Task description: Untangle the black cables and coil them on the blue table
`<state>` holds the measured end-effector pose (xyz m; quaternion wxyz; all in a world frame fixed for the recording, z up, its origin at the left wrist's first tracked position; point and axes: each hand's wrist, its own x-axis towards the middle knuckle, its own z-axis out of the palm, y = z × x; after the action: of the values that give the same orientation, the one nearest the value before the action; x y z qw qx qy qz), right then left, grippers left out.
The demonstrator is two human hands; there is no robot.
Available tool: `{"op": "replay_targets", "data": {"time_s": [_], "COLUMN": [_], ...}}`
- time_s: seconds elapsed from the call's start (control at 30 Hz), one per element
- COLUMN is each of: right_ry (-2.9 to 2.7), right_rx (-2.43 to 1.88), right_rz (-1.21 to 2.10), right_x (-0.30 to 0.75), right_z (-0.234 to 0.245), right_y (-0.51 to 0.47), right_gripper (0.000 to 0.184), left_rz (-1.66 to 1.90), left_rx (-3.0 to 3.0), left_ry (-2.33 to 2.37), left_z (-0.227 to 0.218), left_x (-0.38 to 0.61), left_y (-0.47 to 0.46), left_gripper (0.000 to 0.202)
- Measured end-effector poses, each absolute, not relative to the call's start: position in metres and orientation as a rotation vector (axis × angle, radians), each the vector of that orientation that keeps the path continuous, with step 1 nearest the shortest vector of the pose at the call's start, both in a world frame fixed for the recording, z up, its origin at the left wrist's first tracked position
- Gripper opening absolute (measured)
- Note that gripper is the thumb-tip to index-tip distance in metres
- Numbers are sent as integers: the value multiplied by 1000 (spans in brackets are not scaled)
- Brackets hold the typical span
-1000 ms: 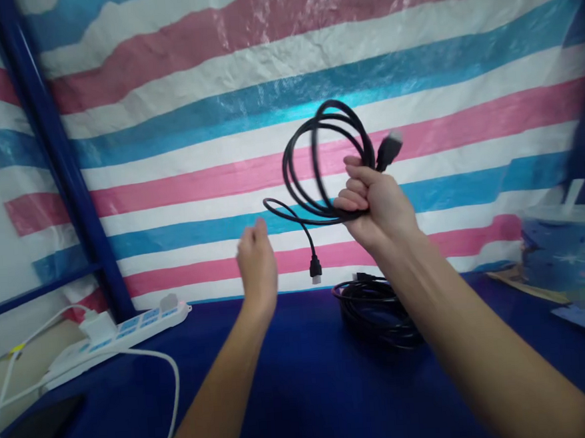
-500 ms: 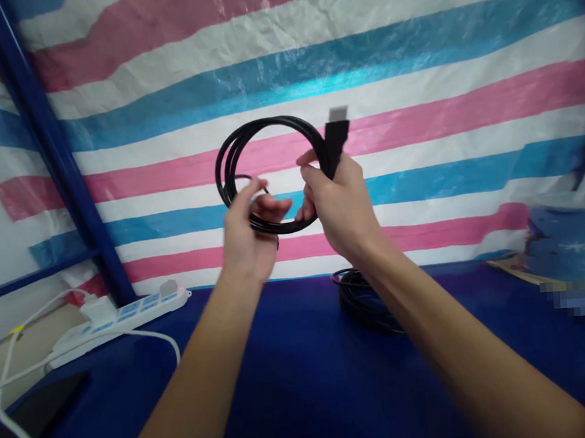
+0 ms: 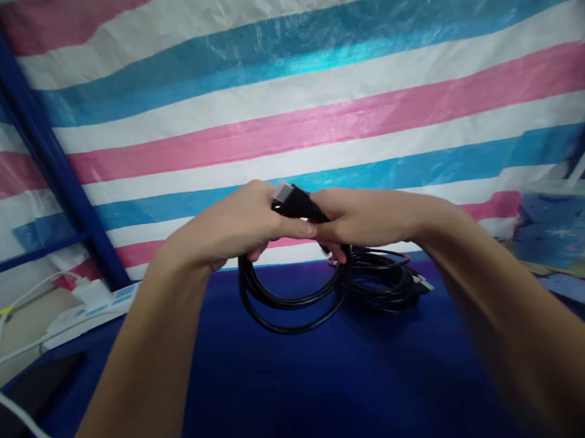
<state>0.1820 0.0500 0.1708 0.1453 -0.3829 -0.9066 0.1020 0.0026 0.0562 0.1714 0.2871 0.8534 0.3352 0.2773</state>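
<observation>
A coiled black cable [image 3: 298, 303] hangs in a loop below my two hands, above the blue table. Its flat metal plug, which looks like an HDMI connector [image 3: 296, 200], sticks out between the hands and points up to the left. My left hand [image 3: 245, 219] is closed around the coil's left side, its thumb stretched toward the right thumb. My right hand [image 3: 359, 211] grips the coil and the connector's base, fingers curled beneath. The thumbs meet in the middle. Behind the right hand, a second coiled black cable [image 3: 385, 286] lies on the table.
On the left, a white power strip [image 3: 89, 316] with a plugged-in charger and white cord rests by a blue post [image 3: 41, 143]. A dark flat object [image 3: 35, 404] lies in front. At right stand a blue cup with straw [image 3: 563, 223] and a phone-like slab [image 3: 583, 295].
Both hands have come down and together, wrists bent over the coil. The loop now hangs beneath them instead of standing upright. The connector has tipped leftward, and the left fingers have closed on the cable.
</observation>
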Motion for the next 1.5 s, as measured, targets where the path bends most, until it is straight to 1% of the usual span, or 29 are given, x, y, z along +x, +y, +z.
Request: {"op": "replay_targets", "data": {"time_s": [0.07,0.13,0.23,0.33,0.4,0.47,0.57,0.67,0.73,0.8,0.9,1.0,1.1,1.17,1.23,1.3,1.33,1.37,1.43,1.5], "right_ry": [-2596,-2536,-2422,-2340,-2329,-2355,-2364,-2331,-2301,-2283,-2321,-2372,-2347,-2232,-2022,-1782,-1677,-1581,-1450,-1504], "right_rx": [-1193,-1210,-1178,-1184,-1189,-1169,-1156,-1188,-1232,-1270,-1253,-1192,-1043,-1005,-1065,-1098,-1077,-1033,-961,-965], "right_rz": [161,1,-174,-224,-234,-207,-213,-375,-519,-619,-673,-726,-686,-602,-562,-597,-631,-677,-777,-840], "right_x": [187,188,183,175,174,174,175,172,166,160,154,156,162,166,171,174,176,177,177,175], "right_z": [171,168,160,153,150,150,150,147,141,135,130,133,140,143,144,144,143,143,144,147], "right_y": [47,45,42,41,39,37,35,38,42,46,46,42,37,37,38,38,37,36,33,27], "right_gripper": [15,18,22,19,17,17,18,19,23,29,34,33,27,22,20,18,19,22,34,44], "left_rz": [688,680,874,1102,1122,1089,1085,1128,1132,1085,855,676,645,710,869,1053,1132,1192,1252,1226], "left_rx": [2273,2238,2205,2151,2132,2135,2141,2131,2139,2170,2224,2204,2171,2142,2103,2089,2096,2107,2130,2165], "left_ry": [824,782,848,922,923,907,914,959,992,1021,1030,965,892,852,798,742,714,693,682,699], "left_z": [170,170,170,169,168,167,165,164,164,165,167,171,172,172,172,173,174,175,177,178], "left_x": [9,13,15,17,18,19,18,18,15,10,-1,-8,-3,5,13,17,18,19,18,16], "left_y": [56,55,49,43,41,41,41,41,43,45,48,46,37,31,26,24,23,23,22,19], "left_gripper": [10,15,24,33,36,33,25,18,15,12,17,22,17,13,7,4,5,8,12,13]}}
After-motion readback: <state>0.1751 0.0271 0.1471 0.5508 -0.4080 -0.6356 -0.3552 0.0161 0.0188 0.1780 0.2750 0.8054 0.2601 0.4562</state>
